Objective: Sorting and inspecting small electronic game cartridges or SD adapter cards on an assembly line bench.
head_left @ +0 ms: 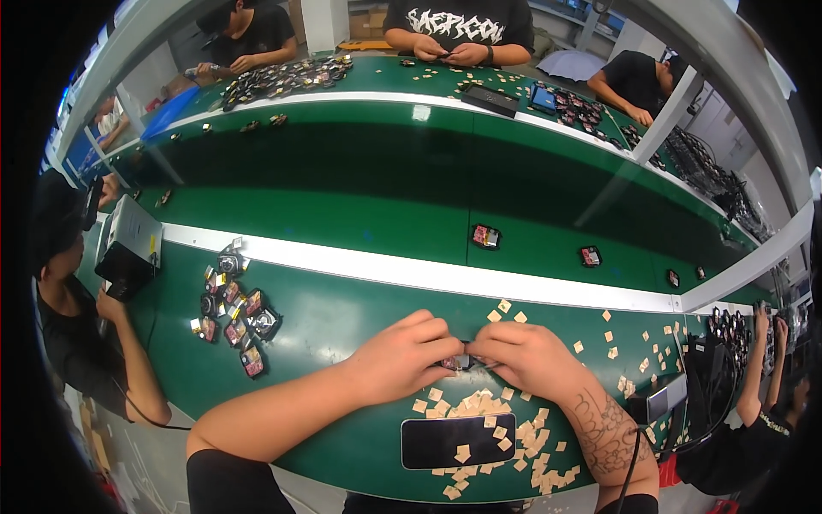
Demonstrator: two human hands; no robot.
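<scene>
My left hand [404, 355] and my right hand [529, 355] meet over the green bench, fingertips pinched together on one small dark electronic part [456, 362] held between them. Just below them lies a heap of small beige paper squares [479, 407], some resting on a black phone-like slab [458, 440] near the bench's front edge. My forearms come in from the lower edge.
A pile of small dark parts [233, 313] lies to the left. A green conveyor belt [360, 197] carries a few parts [485, 236] beyond a white rail [411, 272]. A grey box device [130, 247] sits left. Other people work on all sides.
</scene>
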